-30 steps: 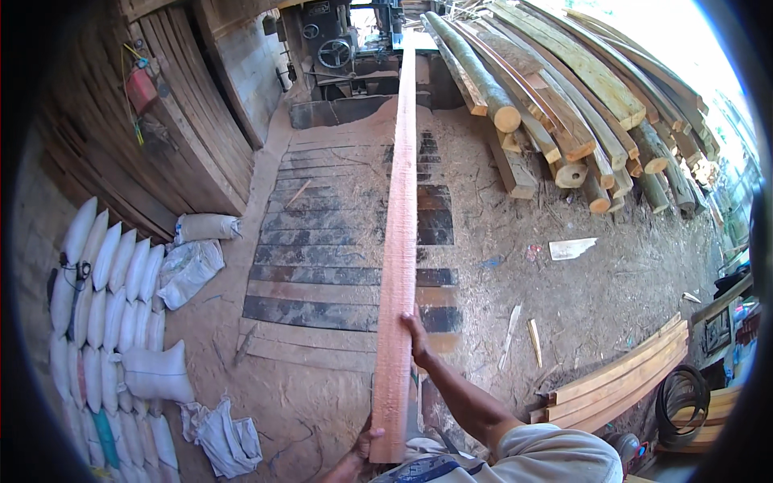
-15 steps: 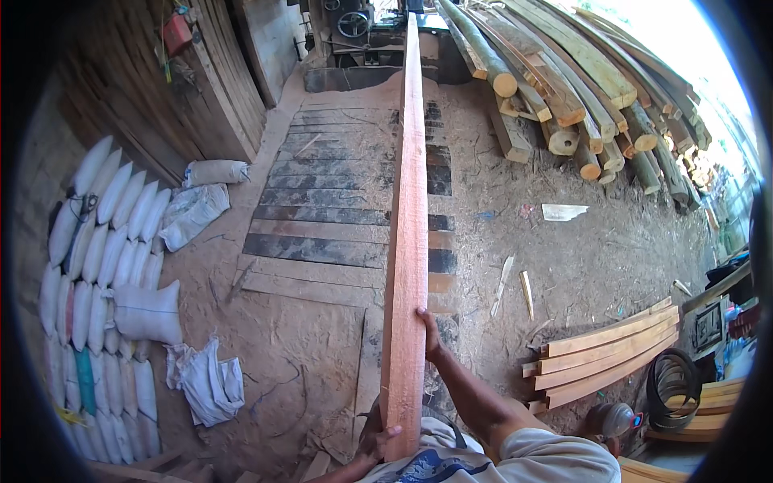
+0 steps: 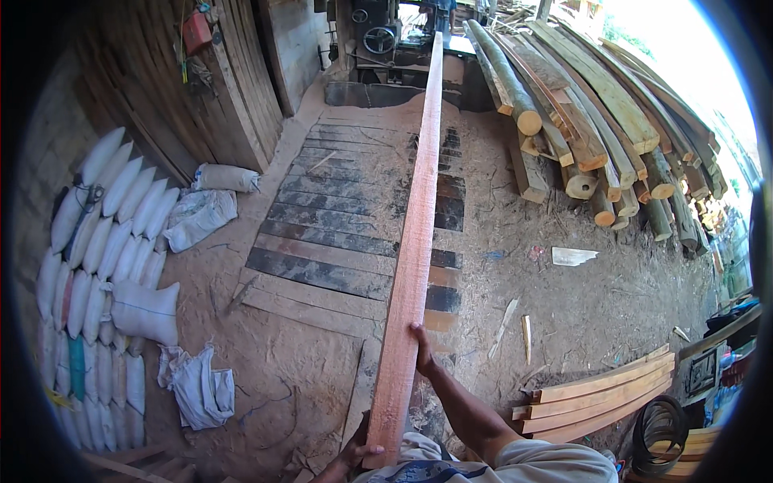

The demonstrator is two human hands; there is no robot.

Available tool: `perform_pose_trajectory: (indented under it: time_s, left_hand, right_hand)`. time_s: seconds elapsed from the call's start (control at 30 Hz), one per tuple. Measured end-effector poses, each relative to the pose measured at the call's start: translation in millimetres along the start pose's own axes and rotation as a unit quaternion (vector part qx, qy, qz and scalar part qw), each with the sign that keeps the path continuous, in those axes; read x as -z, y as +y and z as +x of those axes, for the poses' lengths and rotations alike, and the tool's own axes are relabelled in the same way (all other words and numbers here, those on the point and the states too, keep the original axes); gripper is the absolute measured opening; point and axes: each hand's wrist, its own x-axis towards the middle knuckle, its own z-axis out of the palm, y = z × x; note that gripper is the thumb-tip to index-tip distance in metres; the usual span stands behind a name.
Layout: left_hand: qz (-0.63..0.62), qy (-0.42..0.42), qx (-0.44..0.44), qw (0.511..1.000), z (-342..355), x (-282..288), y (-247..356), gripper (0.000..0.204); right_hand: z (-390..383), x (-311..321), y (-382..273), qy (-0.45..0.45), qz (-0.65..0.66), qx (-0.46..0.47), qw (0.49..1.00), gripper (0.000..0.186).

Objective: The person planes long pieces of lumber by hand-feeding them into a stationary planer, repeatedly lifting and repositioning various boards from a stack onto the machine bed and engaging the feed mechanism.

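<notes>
A long reddish timber beam [image 3: 408, 274] runs from my body away to a machine with a handwheel [image 3: 380, 39] at the far end. My left hand [image 3: 360, 452] grips the beam's near end from the left, low in the view, with the thumb on top. Further up, my right hand [image 3: 421, 348] is wrapped round the beam's right edge, thumb on the upper face and the other fingers hidden below. Dark and brown planks [image 3: 326, 237] lie in the sawdust floor under the beam.
Logs and sawn timbers [image 3: 555, 105] are piled at the far right. Stacked boards [image 3: 600, 398] and a coiled dark band [image 3: 660, 435] lie near right. White sacks [image 3: 121, 249] line the left side. Tall planks [image 3: 185, 97] lean at the far left.
The whole view has tilted slightly upward and shifted. In it, the beam's near end sits further left and its far end further right. Both hands keep their grip.
</notes>
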Motion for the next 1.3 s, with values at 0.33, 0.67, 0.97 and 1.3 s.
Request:
perform_pose_trajectory:
  time_s: [0.33,0.67,0.97,1.3]
  left_hand:
    - [0.007,0.009,-0.007,1.0,64.1,4.3,63.1,0.096]
    - [0.014,0.014,-0.032,0.999,149.4,18.4,132.2,0.105]
    - [0.003,0.033,-0.073,0.997,235.3,27.9,198.2,0.112]
    - [-0.028,0.045,-0.024,0.998,364.7,43.2,305.9,0.126]
  right_hand:
    - [50.1,1.4,-50.2,0.013,0.016,0.003,1.0,0.078]
    - [131.3,-16.3,-135.8,-0.006,0.004,0.022,1.0,0.078]
    - [235.1,0.0,-185.0,0.041,0.014,-0.026,0.999,0.077]
    - [377.8,12.1,-270.9,0.038,0.036,-0.058,0.997,0.075]
